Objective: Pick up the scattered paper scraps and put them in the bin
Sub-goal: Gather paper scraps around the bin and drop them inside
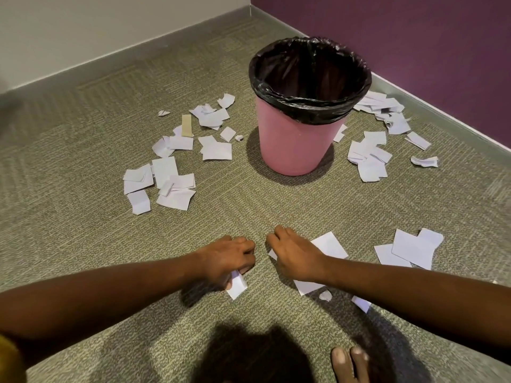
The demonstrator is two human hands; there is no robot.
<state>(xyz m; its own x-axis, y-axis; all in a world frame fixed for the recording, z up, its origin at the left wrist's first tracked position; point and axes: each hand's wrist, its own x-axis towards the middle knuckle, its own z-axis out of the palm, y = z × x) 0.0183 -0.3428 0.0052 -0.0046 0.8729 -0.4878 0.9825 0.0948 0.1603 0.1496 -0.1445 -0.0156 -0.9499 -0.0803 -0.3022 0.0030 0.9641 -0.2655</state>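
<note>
Gathering step, by my reading. The left hand (229,261) has its fingers curled tight around a white paper scrap (237,285), which juts from the heel of the fist towards the camera.

The right hand (294,252) lies palm-down over a larger sheet (330,244). Its fingers are arched with the tips on the carpet (83,244). Paper shows on both sides of the wrist, and a corner peeks out near the thumb. Whether the fingers have actually caught the sheet, I cannot tell.

The sheet's long axis appears to run diagonally, from far-right to near-left under the palm.

The pink bin (296,150), with its black liner (309,109), stands upright straight ahead of both hands and well apart from them. The right hand is slightly nearer. Any drop would need a forward reach over the rim.

More scraps lie to the left of the bin (166,178), to its right (370,161), and near the right forearm (412,250). A tan strip (187,125) sits among the left group.

No writing, brand or label is legible anywhere. The scraps look blank.
</note>
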